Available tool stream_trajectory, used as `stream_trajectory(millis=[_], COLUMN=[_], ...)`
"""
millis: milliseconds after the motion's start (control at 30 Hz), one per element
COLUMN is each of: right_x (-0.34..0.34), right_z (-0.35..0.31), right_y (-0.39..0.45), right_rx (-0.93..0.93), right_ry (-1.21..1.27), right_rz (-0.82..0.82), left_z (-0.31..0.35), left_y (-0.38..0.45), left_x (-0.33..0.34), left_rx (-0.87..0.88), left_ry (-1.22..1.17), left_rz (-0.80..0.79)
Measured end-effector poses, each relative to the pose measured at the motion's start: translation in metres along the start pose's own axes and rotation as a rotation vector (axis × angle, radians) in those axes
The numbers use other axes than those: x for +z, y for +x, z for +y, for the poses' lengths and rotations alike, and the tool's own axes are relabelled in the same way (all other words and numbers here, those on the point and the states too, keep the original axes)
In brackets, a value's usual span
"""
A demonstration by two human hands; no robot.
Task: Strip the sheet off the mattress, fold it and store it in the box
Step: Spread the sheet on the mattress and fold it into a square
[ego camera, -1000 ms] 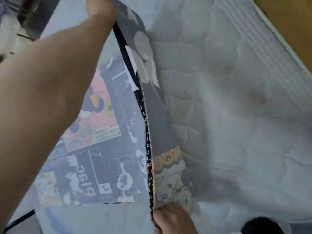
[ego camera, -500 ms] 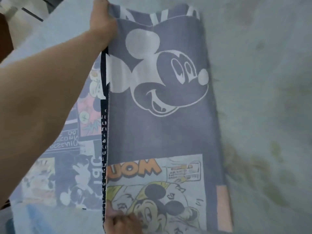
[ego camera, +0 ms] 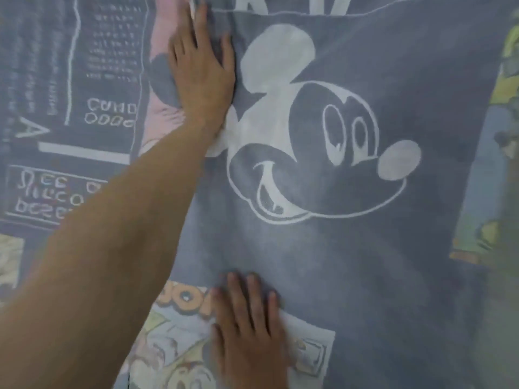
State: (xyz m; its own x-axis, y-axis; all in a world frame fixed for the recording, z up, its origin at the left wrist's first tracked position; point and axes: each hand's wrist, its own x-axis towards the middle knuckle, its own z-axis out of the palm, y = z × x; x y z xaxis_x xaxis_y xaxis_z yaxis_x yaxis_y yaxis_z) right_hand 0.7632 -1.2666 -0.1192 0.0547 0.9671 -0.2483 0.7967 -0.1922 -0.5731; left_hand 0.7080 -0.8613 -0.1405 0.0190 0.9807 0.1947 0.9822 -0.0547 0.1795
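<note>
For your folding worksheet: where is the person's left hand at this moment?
In the head view, the left hand lies flat at upper left on the sheet, beside the big cartoon mouse face.

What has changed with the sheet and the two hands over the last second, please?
The sheet was flipped over to the right along its fold and now lies flat. The left hand, which gripped the far edge, has let go and presses flat near the fold. The right hand, which held the near edge, also rests flat on it. The bare mattress has gone out of view. The sheet's faded printed side stays uppermost.
</note>
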Motion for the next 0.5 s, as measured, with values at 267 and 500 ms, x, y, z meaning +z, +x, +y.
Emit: stream_trajectory(millis=[267, 500], right_x=[0.023, 0.044], right_z=[-0.01, 0.0], right_y=[-0.002, -0.011], right_rx=[-0.209, -0.231], right_ry=[-0.371, -0.414], right_rz=[0.06, 0.033], left_z=[0.0, -0.004], left_y=[0.021, 0.015], left_x=[-0.008, -0.018], left_rx=[-0.037, 0.018], left_ry=[0.036, -0.034], left_rz=[0.097, -0.192])
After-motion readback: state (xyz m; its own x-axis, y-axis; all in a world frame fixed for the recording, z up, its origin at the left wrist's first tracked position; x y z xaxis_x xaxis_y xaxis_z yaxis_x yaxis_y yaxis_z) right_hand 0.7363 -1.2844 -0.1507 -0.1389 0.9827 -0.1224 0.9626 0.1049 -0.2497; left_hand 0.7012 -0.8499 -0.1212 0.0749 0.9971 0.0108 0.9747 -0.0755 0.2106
